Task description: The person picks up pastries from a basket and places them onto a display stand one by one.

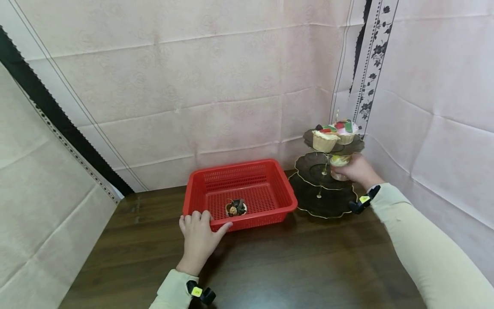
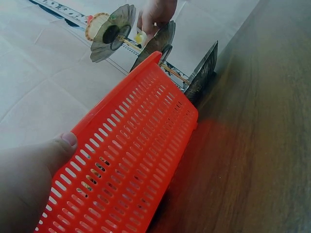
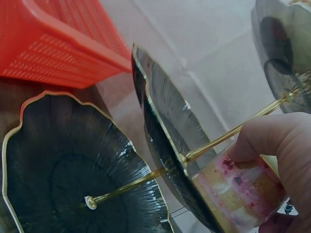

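Right hand [image 1: 359, 168] holds clear dessert cup [image 3: 243, 189] with pink and yellow layers, fingers curled round it, at middle tier of dark 3-tier stand [image 1: 308, 165]. 2 cupcakes [image 1: 324, 142] side by side on top tier. Left hand [image 1: 198, 240] grips rim of red basket [image 1: 256, 221] at near left corner. Inside basket, 1 small dark-topped item [image 1: 236, 208]. Basket beside stand, both on brown surface [image 1: 293, 262].

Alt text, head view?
Person's right grip holds a clear cup with yellow topping at the middle tier of a dark gold-edged stand. Two frosted cupcakes top it. Left grip grasps the near left corner of a red plastic basket, one small dark round item inside.
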A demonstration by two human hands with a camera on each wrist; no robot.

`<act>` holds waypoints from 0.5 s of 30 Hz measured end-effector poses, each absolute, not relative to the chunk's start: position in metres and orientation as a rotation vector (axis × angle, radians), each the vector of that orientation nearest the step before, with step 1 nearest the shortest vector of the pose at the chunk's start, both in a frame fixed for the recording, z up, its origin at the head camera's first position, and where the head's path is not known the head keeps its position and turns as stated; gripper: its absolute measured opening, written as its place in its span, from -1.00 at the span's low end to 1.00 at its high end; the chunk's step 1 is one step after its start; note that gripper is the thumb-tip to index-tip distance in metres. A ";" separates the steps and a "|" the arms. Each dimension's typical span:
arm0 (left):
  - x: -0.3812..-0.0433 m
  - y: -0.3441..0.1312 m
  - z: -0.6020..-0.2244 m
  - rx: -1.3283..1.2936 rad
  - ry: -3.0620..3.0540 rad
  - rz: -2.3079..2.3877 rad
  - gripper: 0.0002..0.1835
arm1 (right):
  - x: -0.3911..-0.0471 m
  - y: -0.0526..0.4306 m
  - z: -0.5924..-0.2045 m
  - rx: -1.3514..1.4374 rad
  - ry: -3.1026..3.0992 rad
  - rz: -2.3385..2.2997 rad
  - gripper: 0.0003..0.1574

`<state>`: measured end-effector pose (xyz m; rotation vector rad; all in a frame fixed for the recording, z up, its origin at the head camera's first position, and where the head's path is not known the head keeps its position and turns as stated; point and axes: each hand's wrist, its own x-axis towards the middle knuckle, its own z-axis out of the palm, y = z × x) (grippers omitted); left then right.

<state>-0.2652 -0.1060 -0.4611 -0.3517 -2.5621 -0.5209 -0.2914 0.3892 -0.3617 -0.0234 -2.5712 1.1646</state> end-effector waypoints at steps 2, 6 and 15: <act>-0.265 -0.106 -0.461 -0.352 -2.560 -0.521 -0.34 | -0.293 0.389 -0.362 -0.014 -2.557 1.202 -0.15; -0.265 -0.106 -0.461 -0.349 -2.569 -0.515 -0.33 | -0.298 0.389 -0.363 -0.002 -2.544 1.205 -0.15; -0.265 -0.106 -0.461 -0.341 -2.581 -0.520 -0.32 | -0.308 0.391 -0.367 0.089 -2.506 1.271 -0.25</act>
